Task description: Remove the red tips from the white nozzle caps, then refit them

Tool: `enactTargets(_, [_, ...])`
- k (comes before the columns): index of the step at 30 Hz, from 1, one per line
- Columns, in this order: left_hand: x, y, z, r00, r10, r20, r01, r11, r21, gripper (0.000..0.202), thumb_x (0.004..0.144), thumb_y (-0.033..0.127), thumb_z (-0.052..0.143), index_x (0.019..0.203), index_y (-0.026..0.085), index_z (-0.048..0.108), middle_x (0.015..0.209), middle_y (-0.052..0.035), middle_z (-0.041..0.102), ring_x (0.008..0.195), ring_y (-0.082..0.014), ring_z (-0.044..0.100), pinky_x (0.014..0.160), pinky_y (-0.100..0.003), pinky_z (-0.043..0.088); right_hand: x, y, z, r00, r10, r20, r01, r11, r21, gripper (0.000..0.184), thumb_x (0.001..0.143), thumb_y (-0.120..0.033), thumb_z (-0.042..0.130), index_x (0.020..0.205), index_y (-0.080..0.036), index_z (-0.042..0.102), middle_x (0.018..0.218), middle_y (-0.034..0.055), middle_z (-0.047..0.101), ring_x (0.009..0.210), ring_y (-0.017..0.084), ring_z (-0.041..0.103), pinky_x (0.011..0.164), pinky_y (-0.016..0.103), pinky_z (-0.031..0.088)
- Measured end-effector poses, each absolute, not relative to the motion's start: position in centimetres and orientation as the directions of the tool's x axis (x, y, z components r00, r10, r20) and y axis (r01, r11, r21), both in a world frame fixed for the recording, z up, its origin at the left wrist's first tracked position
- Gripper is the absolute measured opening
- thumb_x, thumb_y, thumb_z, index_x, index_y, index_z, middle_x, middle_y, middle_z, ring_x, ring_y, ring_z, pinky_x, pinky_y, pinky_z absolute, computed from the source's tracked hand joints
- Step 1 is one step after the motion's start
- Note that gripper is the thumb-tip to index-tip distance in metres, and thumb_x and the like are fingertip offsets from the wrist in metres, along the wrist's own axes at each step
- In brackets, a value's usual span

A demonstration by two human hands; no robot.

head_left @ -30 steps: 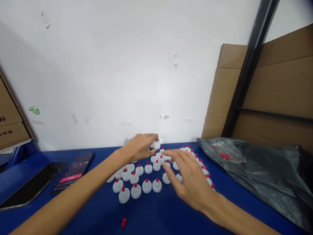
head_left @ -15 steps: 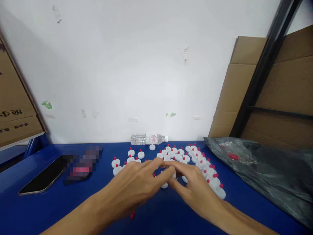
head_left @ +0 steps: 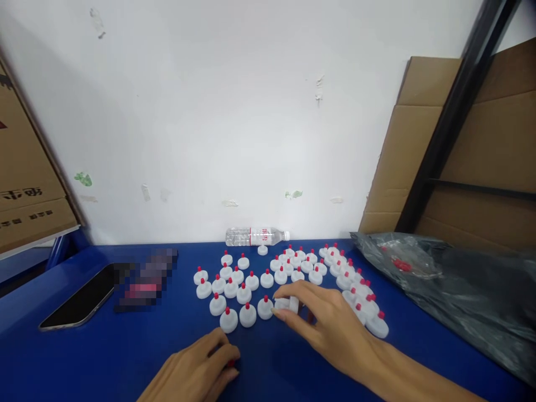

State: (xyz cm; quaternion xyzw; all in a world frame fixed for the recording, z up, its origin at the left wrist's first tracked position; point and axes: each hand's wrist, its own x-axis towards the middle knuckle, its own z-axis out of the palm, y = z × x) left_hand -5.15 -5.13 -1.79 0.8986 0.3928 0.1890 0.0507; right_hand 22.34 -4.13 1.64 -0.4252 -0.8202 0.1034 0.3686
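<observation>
My right hand (head_left: 330, 318) pinches a white plastic cap (head_left: 288, 304) between thumb and fingers, tilted on its side; no red tip shows on it. At the front of the table my left hand (head_left: 201, 360) has its fingers curled down around a small red tip (head_left: 230, 363), mostly hidden under them. Ahead of both hands stand many white caps with red tips, such as one white cap (head_left: 228, 321) just beyond the left fingers and another white cap (head_left: 265, 309) beside the right fingertips. More white caps (head_left: 377, 326) are crowded together right of my right hand.
A clear water bottle (head_left: 255, 237) lies on its side against the wall. To the left lie a black phone (head_left: 79, 298) and a blurred dark item (head_left: 148, 282). A dark plastic bag (head_left: 456, 296), with red pieces (head_left: 401, 264) in clear plastic on it, covers the blue table's (head_left: 104, 357) right side.
My left hand has parted from the right and moved down to the red pieces at the front of the table. My right hand keeps the white cap nearly in place.
</observation>
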Motion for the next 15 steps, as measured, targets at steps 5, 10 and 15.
enactTargets(5, [-4.3, -4.3, -2.4, 0.609, 0.71, 0.353, 0.671, -0.699, 0.246, 0.021, 0.097, 0.016, 0.049, 0.092, 0.026, 0.067, 0.091, 0.0008, 0.068, 0.068, -0.0128, 0.068, 0.069, -0.018, 0.055, 22.3, -4.1, 1.4, -0.437, 0.704, 0.56, 0.66, 0.674, -0.332, 0.017, 0.1, -0.037, 0.059, 0.114, -0.029, 0.065, 0.105, -0.001, 0.074, 0.083, 0.017, 0.073, 0.067, 0.028, 0.052])
enactTargets(10, [-3.8, -3.7, -3.0, 0.597, 0.716, 0.362, 0.698, -0.686, 0.206, 0.025, 0.094, 0.012, 0.046, 0.095, 0.026, 0.067, 0.093, -0.0008, 0.07, 0.078, -0.0161, 0.07, 0.072, -0.021, 0.057, 22.1, -4.1, 1.5, -0.48, 0.658, 0.58, 0.638, 0.716, -0.283, 0.018, 0.101, -0.034, 0.058, 0.117, -0.027, 0.063, 0.109, -0.0006, 0.074, 0.089, 0.018, 0.074, 0.07, 0.027, 0.053])
enactTargets(15, [-4.1, -3.4, -2.8, 0.575, 0.734, 0.361, 0.748, -0.65, 0.131, 0.036, 0.096, 0.016, 0.046, 0.124, 0.027, 0.066, 0.114, -0.0063, 0.073, 0.098, -0.0236, 0.073, 0.082, -0.031, 0.061, 22.2, -4.3, 1.3, -0.473, 0.667, 0.576, 0.668, 0.698, -0.26, 0.02, 0.101, -0.035, 0.058, 0.119, -0.028, 0.061, 0.111, -0.0011, 0.074, 0.09, 0.018, 0.075, 0.067, 0.027, 0.052])
